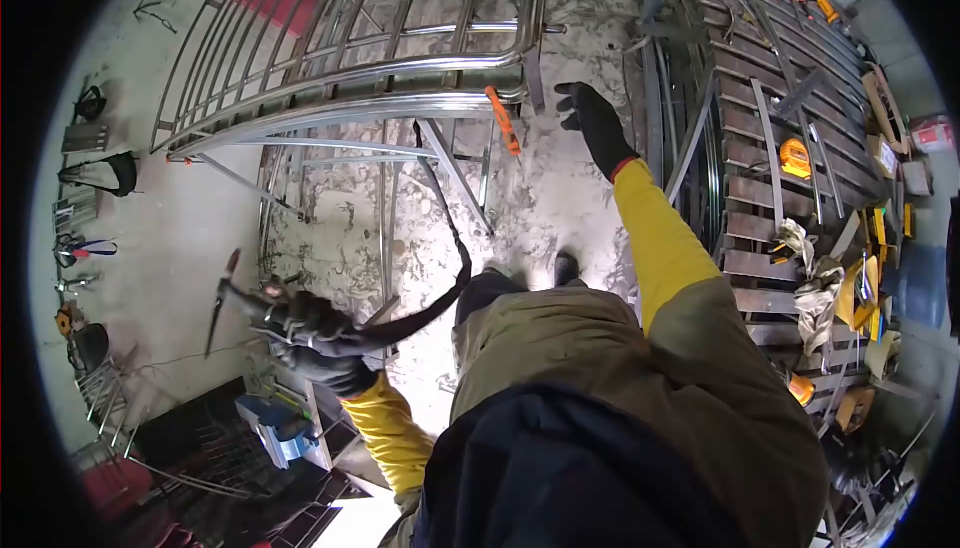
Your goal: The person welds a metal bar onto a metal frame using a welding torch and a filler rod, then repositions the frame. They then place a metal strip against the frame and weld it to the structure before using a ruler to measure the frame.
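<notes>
At the near right corner of the metal frame (395, 69), one orange tool (504, 124), apparently parked for easy reach; nearby, right hand (598, 126), fingers open, empty; left hand (308, 325), fingers closed round a dark tool (213, 320), presumably held aside to carry its black cable (464, 270) clear.

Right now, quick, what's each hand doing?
Left hand: closed, its grip around a torch-like tool with a black cable.
Right hand: open, fingers partly spread, nothing seen in it.
</notes>
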`<state>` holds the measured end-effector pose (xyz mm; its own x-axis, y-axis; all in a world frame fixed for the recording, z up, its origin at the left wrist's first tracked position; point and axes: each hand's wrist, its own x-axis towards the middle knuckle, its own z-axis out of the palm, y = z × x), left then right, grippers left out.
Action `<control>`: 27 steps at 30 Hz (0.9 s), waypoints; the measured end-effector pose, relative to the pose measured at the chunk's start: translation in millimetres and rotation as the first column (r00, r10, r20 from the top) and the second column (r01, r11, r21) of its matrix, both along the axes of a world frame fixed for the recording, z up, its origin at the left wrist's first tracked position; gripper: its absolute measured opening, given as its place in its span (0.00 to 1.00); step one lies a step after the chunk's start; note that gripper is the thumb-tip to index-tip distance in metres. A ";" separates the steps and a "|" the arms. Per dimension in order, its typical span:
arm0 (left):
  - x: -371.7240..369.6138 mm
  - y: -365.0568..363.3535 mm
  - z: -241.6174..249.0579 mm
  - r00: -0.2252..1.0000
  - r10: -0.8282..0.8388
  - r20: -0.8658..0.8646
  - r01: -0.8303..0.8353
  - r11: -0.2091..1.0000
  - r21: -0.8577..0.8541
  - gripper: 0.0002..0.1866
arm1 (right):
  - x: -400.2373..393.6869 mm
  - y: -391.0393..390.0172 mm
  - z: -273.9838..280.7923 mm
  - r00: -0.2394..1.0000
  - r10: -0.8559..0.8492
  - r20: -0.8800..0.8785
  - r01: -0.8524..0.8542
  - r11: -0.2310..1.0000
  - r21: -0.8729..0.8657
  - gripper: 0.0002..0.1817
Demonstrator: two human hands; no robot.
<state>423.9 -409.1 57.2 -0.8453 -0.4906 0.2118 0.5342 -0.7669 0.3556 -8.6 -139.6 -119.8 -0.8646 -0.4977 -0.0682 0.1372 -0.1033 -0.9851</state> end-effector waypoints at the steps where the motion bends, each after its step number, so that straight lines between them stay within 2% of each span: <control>1: -5.7 -9.1 5.6 1.000 -0.001 0.003 0.001 1.000 0.000 0.20 | -2.7 -8.0 4.0 1.000 0.003 0.022 -0.003 1.000 -0.003 0.26; 3: -13.8 -32.5 15.4 0.997 -0.016 -0.080 0.003 0.987 -0.162 0.22 | -2.3 -17.9 19.2 0.999 0.028 -0.040 -0.026 0.997 0.066 0.26; 4: -27.1 -26.8 31.0 0.996 -0.019 -0.082 0.006 0.987 -0.163 0.22 | -3.0 -22.4 24.0 0.993 0.056 -0.102 -0.042 0.990 0.136 0.26; 6: -50.1 -16.8 55.2 0.932 0.338 0.129 -0.326 0.939 -0.108 0.25 | -3.4 -30.5 32.9 0.993 0.051 -0.106 -0.034 0.988 0.154 0.26; 7: -49.4 -38.5 47.3 0.996 0.086 0.011 -0.083 0.981 -0.177 0.27 | 0.2 -31.9 36.0 0.999 0.045 0.012 -0.046 0.994 0.097 0.26; 8: -55.9 -50.6 47.2 0.997 0.073 0.007 -0.070 0.982 -0.175 0.27 | 3.5 -33.5 39.7 0.991 0.042 0.131 -0.047 0.998 0.039 0.27; 10: -70.2 -66.4 45.6 0.978 -0.185 0.095 0.203 0.946 -0.254 0.28 | 3.3 -38.0 35.2 0.990 0.031 0.139 -0.036 0.999 0.034 0.27; 11: -75.8 -71.7 39.2 0.966 -0.155 0.207 0.210 0.938 -0.275 0.28 | -4.4 -40.6 35.3 0.982 0.060 0.177 -0.074 0.995 0.070 0.27; 12: -88.9 -70.5 41.3 0.917 -0.047 0.395 0.215 0.894 -0.392 0.30 | -13.7 -42.8 34.7 0.972 0.087 0.218 -0.111 0.988 0.105 0.27; 14: -122.2 -44.3 45.8 0.831 0.202 0.519 0.228 0.727 -0.647 0.22 | -19.7 -42.7 31.5 0.952 0.130 0.278 -0.160 0.983 0.086 0.26; 16: -145.0 -41.9 33.7 0.739 0.125 0.662 0.406 0.702 -0.585 0.29 | -18.3 -44.7 23.6 0.944 0.169 0.285 -0.167 0.986 -0.031 0.25; 17: -152.9 -34.4 36.8 0.636 0.195 0.747 0.511 0.619 -0.597 0.34 | -19.1 -45.2 21.0 0.943 0.171 0.285 -0.170 0.985 -0.030 0.25; 18: -159.8 -31.5 35.2 0.600 0.259 0.757 0.592 0.492 -0.638 0.29 | -17.3 -43.2 17.7 0.949 0.202 0.244 -0.196 0.979 -0.048 0.25; 21: -184.2 -4.1 35.5 0.650 0.284 0.705 0.621 0.336 -0.708 0.20 | -19.1 -43.7 10.6 0.951 0.252 0.179 -0.246 0.968 -0.056 0.26; 22: -193.2 2.2 35.9 0.644 0.390 0.659 0.666 0.138 -0.733 0.19 | -21.6 -44.3 10.2 0.953 0.260 0.155 -0.256 0.966 -0.045 0.26; 23: -201.9 6.2 33.9 0.638 0.396 0.660 0.665 0.148 -0.732 0.19 | -23.2 -46.4 8.8 0.962 0.233 0.145 -0.240 0.970 0.039 0.27; 25: -213.5 15.7 29.6 0.745 0.493 0.449 0.628 -0.293 -0.721 0.27 | -20.7 -41.8 15.3 0.957 0.260 0.128 -0.268 0.962 0.057 0.27; 26: -220.4 19.9 30.5 0.732 0.508 0.455 0.639 -0.280 -0.716 0.27 | -21.4 -43.5 19.0 0.958 0.270 0.098 -0.277 0.959 0.065 0.27; 27: -227.8 23.6 33.1 0.745 0.512 0.428 0.643 -0.380 -0.664 0.30 | -23.8 -45.2 16.3 0.952 0.288 0.105 -0.295 0.954 0.061 0.27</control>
